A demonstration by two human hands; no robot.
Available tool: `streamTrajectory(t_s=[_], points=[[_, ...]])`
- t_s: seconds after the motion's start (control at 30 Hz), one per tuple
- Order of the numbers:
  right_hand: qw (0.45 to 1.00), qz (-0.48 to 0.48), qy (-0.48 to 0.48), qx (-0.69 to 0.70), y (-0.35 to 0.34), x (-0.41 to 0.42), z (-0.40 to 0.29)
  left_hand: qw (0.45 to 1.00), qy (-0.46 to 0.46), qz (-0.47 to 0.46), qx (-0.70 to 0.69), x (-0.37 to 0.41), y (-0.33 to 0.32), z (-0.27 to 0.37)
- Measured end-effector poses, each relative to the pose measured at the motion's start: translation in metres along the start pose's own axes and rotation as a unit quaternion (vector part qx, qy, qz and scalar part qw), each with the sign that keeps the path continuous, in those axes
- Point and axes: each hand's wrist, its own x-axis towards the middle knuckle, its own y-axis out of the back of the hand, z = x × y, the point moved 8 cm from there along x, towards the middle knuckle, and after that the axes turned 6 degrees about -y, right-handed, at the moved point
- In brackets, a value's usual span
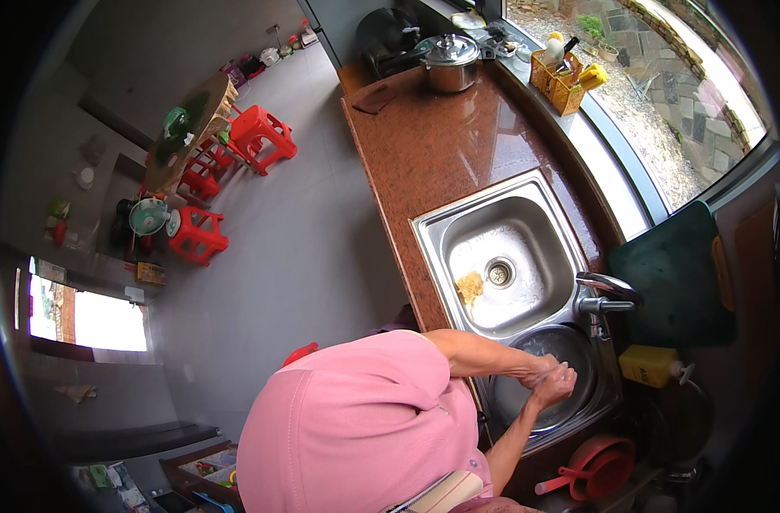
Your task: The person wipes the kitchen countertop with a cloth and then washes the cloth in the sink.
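My left hand (539, 370) and my right hand (555, 385) are closed tightly against each other above a large round dark metal pan (525, 401). A small whitish bit shows at the fingers, but I cannot tell what it is or whether anything is held inside them. The pan sits in the nearer basin of a stainless steel double sink (432, 238). In the other basin, a yellowish mesh scrubber (469, 286) lies beside the drain (499, 273). A chrome faucet (605, 295) stands at the sink's far edge.
A lidded steel pot (451, 64) stands on the reddish stone counter (422, 154). A yellow caddy (557, 80) is on the windowsill. Beside the sink are a dark green cutting board (675, 282), a yellow pump bottle (650, 365) and red plastic colanders (598, 465). Red stools (260, 138) stand behind.
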Motion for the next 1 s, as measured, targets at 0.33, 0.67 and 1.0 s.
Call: streamTrajectory(t_s=[0.33,0.67,1.0], points=[[0.967,-0.062,0.018,-0.248,-0.057,-0.035,0.139,0.775,-0.06,0.115,0.618,-0.008,0.042,0.026],[0.946,-0.167,-0.273,-0.043,-0.058,-0.059,0.181,0.562,-0.199,0.034,0.802,-0.002,0.039,-0.006],[0.915,-0.135,-0.234,0.299,-0.021,-0.032,0.149,0.713,-0.234,-0.16,0.642,0.001,0.006,0.035]])
